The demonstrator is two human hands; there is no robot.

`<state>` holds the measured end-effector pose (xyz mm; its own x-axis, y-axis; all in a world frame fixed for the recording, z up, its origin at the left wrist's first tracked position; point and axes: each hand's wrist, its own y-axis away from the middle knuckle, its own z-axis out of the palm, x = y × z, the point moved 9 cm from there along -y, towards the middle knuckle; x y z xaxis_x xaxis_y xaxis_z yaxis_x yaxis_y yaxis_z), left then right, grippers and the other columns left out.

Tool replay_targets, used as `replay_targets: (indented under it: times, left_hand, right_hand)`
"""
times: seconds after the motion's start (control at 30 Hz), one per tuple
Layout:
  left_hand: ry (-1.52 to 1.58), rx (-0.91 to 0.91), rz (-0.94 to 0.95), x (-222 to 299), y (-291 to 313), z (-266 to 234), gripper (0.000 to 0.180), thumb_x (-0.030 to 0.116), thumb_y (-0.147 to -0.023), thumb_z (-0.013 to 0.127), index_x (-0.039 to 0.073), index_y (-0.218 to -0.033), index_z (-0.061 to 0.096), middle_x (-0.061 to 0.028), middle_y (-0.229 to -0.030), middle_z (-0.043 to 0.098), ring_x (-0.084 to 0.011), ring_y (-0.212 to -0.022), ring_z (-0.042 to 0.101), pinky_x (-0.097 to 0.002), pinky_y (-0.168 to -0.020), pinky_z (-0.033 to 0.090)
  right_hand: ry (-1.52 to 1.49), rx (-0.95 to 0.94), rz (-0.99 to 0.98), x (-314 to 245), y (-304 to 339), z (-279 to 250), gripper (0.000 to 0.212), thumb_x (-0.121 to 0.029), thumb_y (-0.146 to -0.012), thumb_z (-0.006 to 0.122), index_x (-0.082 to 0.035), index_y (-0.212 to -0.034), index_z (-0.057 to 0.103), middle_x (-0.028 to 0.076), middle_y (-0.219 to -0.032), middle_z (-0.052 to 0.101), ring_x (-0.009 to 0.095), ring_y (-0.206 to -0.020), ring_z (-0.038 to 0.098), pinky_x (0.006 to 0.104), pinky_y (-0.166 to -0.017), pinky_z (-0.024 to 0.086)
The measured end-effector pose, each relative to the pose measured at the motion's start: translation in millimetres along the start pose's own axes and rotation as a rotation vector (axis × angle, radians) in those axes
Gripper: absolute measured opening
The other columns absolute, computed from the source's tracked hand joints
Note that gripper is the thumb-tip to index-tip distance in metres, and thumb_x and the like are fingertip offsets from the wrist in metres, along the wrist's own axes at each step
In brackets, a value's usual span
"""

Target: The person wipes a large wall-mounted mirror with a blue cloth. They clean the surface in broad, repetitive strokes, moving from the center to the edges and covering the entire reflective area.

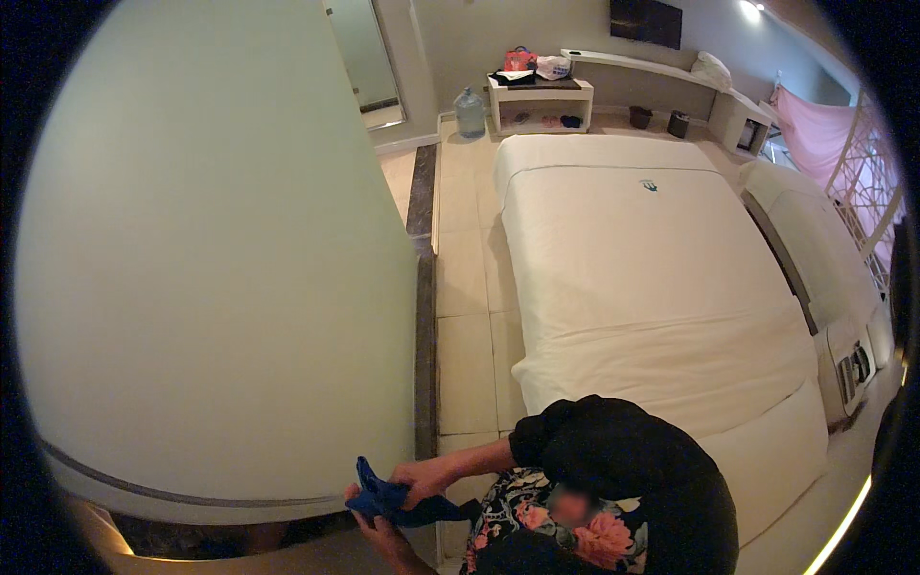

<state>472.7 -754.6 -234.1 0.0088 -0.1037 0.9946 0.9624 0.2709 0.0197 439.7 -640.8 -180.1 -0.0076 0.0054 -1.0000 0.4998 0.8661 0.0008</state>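
Observation:
A crumpled blue cloth (383, 498) is bunched up at the bottom of the view, in front of my body, with one corner poking upward and a tail trailing to the right. My right hand (426, 478) reaches in from a pushed-up black sleeve and has its fingers closed on the upper side of the cloth. Beneath it, my left hand (385, 539) grips the cloth's lower left side, its fingertips and thumb partly covered. My black top and a flowered garment (594, 537) fill the lower right of the picture.
A large frosted glass panel (220, 268) stands at my left. To my right is a wide bed (652, 259) with white bedding. Between them runs a tiled floor (465, 326). A water jug (470, 113) and a low shelf unit (541, 103) with bags stand at the far end.

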Motion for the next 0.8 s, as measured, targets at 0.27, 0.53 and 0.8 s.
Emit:
replay_targets:
  times: [0.27,0.53,0.8]
  left_hand:
    - [-0.239,-0.058,-0.259,-22.4,3.9,-12.2,0.08,0.041,-0.068,0.066,-0.006,-0.123,0.035,-0.0169,-0.116,0.045,-0.0242,-0.101,0.047,-0.0354,-0.089,0.037]
    - [0.025,0.052,-0.277,-74.6,5.1,-21.8,0.063,0.015,-0.067,0.066,-0.004,-0.119,0.036,-0.0149,-0.113,0.046,-0.0272,-0.096,0.049,-0.0363,-0.086,0.04]
    - [0.197,0.125,-0.103,-34.3,9.7,-27.4,0.055,0.029,-0.077,0.058,-0.002,-0.119,0.041,-0.022,-0.113,0.048,-0.033,-0.094,0.053,-0.0404,-0.082,0.044]
  right_hand:
    - [0.214,0.077,-0.098,8.1,-6.2,-12.3,0.026,-0.013,-0.067,0.059,0.001,-0.088,0.052,0.01,-0.069,0.056,0.02,-0.067,0.055,0.0355,-0.061,0.042]
    - [0.371,0.416,-0.274,-5.3,5.7,-36.5,0.033,-0.014,-0.071,0.059,-0.002,-0.101,0.053,0.015,-0.084,0.061,0.027,-0.079,0.059,0.0353,-0.072,0.045]
    - [0.066,0.397,-0.068,23.8,0.2,-37.4,0.037,-0.024,-0.08,0.058,-0.001,-0.107,0.053,0.007,-0.094,0.062,0.011,-0.085,0.053,0.0271,-0.077,0.043]
